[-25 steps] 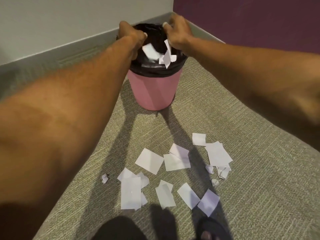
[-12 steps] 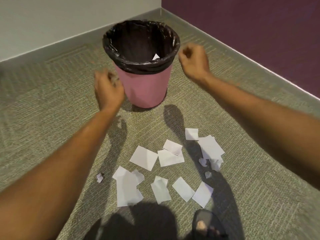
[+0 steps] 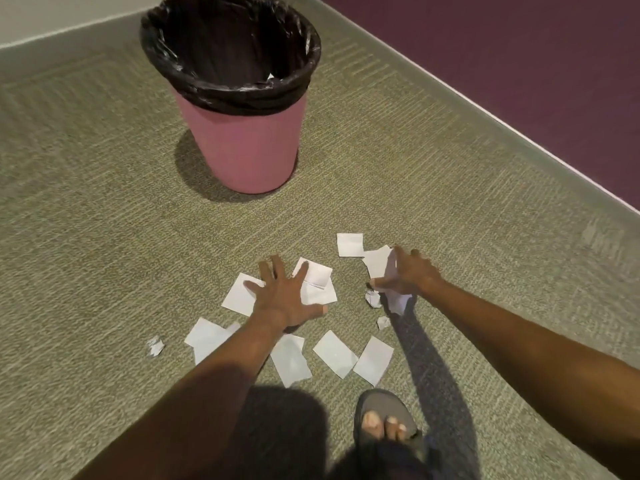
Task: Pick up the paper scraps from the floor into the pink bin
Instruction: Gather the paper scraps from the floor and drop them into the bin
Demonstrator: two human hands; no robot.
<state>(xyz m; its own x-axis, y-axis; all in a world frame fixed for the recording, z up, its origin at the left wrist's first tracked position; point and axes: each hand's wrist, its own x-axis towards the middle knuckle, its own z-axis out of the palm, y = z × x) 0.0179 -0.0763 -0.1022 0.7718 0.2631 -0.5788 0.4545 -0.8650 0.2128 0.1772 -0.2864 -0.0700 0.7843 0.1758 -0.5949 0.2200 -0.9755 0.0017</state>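
The pink bin (image 3: 249,147) with a black liner stands upright on the carpet at the top centre; a scrap shows inside it. White paper scraps lie in front of it, among them flat pieces (image 3: 349,244) (image 3: 334,353) (image 3: 291,360) and a small crumpled one (image 3: 155,346). My left hand (image 3: 282,296) rests palm down, fingers spread, on two overlapping flat scraps (image 3: 317,282). My right hand (image 3: 410,271) is curled around a bunch of scraps (image 3: 379,263) at the right of the pile, thumb and fingers pinching the bent paper.
A foot in a grey sandal (image 3: 384,420) stands just below the pile. A purple wall (image 3: 519,64) with a pale skirting runs diagonally on the right, and a light wall (image 3: 52,12) is behind the bin. Grey-green carpet (image 3: 86,202) lies all round.
Both hands have come away from the bin's rim, where they dropped scraps, and moved down onto the pile on the floor. The view has dropped closer to the carpet.
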